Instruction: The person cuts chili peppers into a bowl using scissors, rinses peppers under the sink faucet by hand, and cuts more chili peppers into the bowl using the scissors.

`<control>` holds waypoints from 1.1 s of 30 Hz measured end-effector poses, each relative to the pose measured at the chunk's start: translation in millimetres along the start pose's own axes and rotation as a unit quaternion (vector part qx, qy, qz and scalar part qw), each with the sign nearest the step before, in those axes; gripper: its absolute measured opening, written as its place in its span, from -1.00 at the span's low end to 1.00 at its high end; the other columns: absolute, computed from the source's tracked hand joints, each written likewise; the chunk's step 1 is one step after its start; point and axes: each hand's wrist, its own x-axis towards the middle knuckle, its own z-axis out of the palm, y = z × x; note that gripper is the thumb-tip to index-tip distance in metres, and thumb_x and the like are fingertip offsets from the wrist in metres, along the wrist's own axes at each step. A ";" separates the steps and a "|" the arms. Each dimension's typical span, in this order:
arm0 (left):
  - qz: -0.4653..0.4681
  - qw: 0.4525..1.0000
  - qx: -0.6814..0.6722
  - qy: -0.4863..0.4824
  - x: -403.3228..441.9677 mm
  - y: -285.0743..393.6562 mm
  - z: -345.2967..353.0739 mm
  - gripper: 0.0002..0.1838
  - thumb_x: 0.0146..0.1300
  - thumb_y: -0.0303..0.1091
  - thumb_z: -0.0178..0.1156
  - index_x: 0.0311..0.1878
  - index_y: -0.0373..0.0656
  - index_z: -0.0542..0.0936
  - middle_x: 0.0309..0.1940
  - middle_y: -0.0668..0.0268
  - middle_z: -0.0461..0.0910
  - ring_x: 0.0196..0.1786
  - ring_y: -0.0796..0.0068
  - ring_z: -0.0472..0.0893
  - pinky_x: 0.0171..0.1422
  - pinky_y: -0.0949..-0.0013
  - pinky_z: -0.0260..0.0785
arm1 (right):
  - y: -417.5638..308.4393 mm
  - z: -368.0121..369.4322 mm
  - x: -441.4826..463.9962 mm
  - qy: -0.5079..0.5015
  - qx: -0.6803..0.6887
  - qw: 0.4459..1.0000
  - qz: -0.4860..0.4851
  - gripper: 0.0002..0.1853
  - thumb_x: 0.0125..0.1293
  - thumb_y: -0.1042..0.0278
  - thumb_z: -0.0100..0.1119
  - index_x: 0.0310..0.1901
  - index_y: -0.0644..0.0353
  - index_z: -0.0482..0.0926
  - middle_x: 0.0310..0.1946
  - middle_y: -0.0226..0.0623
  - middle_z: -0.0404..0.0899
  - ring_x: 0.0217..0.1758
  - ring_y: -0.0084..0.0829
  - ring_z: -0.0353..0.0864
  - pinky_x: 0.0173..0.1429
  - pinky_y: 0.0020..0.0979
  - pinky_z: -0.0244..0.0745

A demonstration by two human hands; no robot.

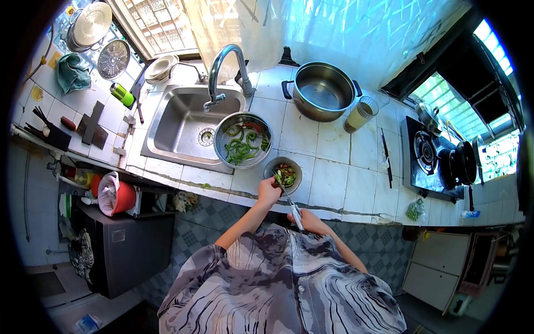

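Observation:
My left hand (269, 192) is closed at the left rim of a grey bowl (299, 181), pinching a slim green piece that looks like a pepper (278, 176). The bowl contains chopped green and reddish bits. Kitchen scissors (296, 214) with pale handles are gripped in my right hand (312, 222), just in front of the counter edge. Their blades point up toward the bowl and the left fingers; whether they touch the pepper I cannot tell. Beside the bowl, a metal colander (221, 146) with long green peppers and a little red overlaps the sink's corner.
A steel sink (161, 131) with a tall faucet (229, 51) is at left. A large pot (322, 89) and a glass jar (360, 114) stand behind the bowl. Chopsticks (386, 157), a bagged green bundle (415, 210) and a gas stove (425, 153) are to the right.

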 end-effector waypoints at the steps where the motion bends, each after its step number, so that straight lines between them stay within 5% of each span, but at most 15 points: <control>1: 0.010 1.000 -0.002 0.000 0.4 -2.3 0.6 -0.66 -0.06 -0.71 0.02 -0.17 -0.22 0.54 -0.57 0.30 0.52 -0.55 0.54 0.50 -0.52 0.50 0.33 | 3.2 1.0 2.6 -0.004 0.002 1.000 -0.009 -0.50 0.17 -0.05 0.03 -0.29 0.37 0.48 -0.45 -0.14 0.54 -0.35 -0.35 0.50 -0.23 -0.37 0.36; 5: -0.042 0.998 -0.051 -0.010 -10.3 22.6 -1.7 -0.68 -0.03 -0.70 0.00 -0.17 -0.24 0.54 -0.59 0.32 0.51 -0.54 0.56 0.50 -0.52 0.53 0.32 | -5.7 -0.8 -1.0 -0.004 0.001 1.000 -0.001 -0.51 0.16 -0.05 0.04 -0.33 0.37 0.48 -0.47 -0.14 0.54 -0.39 -0.36 0.49 -0.24 -0.36 0.35; 8: 0.020 0.996 0.082 -0.010 -10.5 19.3 -5.1 -0.69 -0.05 -0.62 0.07 -0.18 -0.18 0.54 -0.63 0.31 0.52 -0.55 0.47 0.53 -0.50 0.45 0.34 | -6.5 -0.1 -1.9 -0.005 0.026 1.000 0.003 -0.41 0.07 -0.24 0.01 -0.33 0.29 0.52 -0.42 0.01 0.55 -0.27 -0.10 0.54 -0.20 -0.26 0.37; 10: 0.099 0.948 0.303 -0.012 -21.4 32.9 -7.4 -0.67 -0.11 -0.51 0.14 -0.17 -0.10 0.53 -0.64 0.25 0.53 -0.53 0.31 0.56 -0.45 0.33 0.35 | -9.5 -1.4 -3.4 -0.002 0.027 1.000 0.000 -0.42 0.08 -0.23 0.01 -0.32 0.28 0.53 -0.42 0.00 0.55 -0.27 -0.10 0.54 -0.20 -0.26 0.37; 14: 0.097 0.939 0.331 0.009 -21.6 26.6 -2.9 -0.63 -0.16 -0.44 0.17 -0.15 -0.04 0.52 -0.61 0.20 0.53 -0.50 0.19 0.55 -0.40 0.24 0.35 | -11.8 -2.5 -3.2 0.011 0.025 1.000 0.006 -0.42 0.08 -0.22 0.01 -0.33 0.28 0.53 -0.45 -0.03 0.55 -0.30 -0.12 0.55 -0.23 -0.28 0.37; 16: 0.044 0.955 0.294 0.001 -26.0 34.9 -2.8 -0.73 -0.14 -0.47 0.13 -0.26 -0.18 0.51 -0.52 0.07 0.55 -0.32 0.03 0.54 -0.23 0.11 0.37 | -13.1 -3.2 -4.0 0.010 0.037 0.999 0.007 -0.43 0.08 -0.22 0.02 -0.35 0.29 0.53 -0.47 -0.05 0.55 -0.34 -0.15 0.55 -0.25 -0.29 0.36; 20: 0.049 0.963 0.266 -0.006 -26.1 33.3 -5.8 -0.71 -0.14 -0.49 0.12 -0.24 -0.18 0.50 -0.52 0.06 0.55 -0.32 0.03 0.54 -0.23 0.11 0.37 | -21.3 -4.6 -9.9 0.011 0.056 0.998 0.006 -0.43 0.07 -0.20 0.05 -0.42 0.30 0.53 -0.54 -0.08 0.53 -0.43 -0.25 0.53 -0.32 -0.32 0.34; 22: 0.070 0.956 0.283 -0.040 -18.5 18.0 -7.5 -0.51 -0.07 -0.56 0.09 0.04 -0.08 0.42 -0.58 0.18 0.57 -0.51 0.36 0.59 -0.42 0.36 0.38 | -18.1 -4.8 -9.6 0.015 0.031 0.999 0.017 -0.46 0.10 -0.16 0.06 -0.43 0.32 0.54 -0.58 -0.15 0.52 -0.47 -0.38 0.48 -0.35 -0.35 0.32; 24: 0.051 0.967 0.242 -0.058 -12.9 4.5 -8.8 -0.48 -0.04 -0.61 0.05 0.08 -0.09 0.39 -0.57 0.19 0.57 -0.51 0.42 0.58 -0.46 0.41 0.38 | -9.8 -4.2 -7.4 0.018 0.007 0.999 0.029 -0.48 0.12 -0.12 0.07 -0.45 0.33 0.54 -0.61 -0.23 0.52 -0.50 -0.51 0.44 -0.39 -0.38 0.30; 33: -0.025 0.997 0.042 -0.058 -12.6 -2.9 -5.0 -0.44 0.03 -0.70 -0.06 0.16 -0.11 0.31 -0.53 0.22 0.56 -0.54 0.54 0.55 -0.55 0.54 0.35 | -4.3 -0.4 -10.4 0.009 -0.028 0.999 0.018 -0.41 0.11 -0.12 0.03 -0.31 0.44 0.48 -0.45 0.01 0.53 -0.32 -0.20 0.54 -0.20 -0.32 0.38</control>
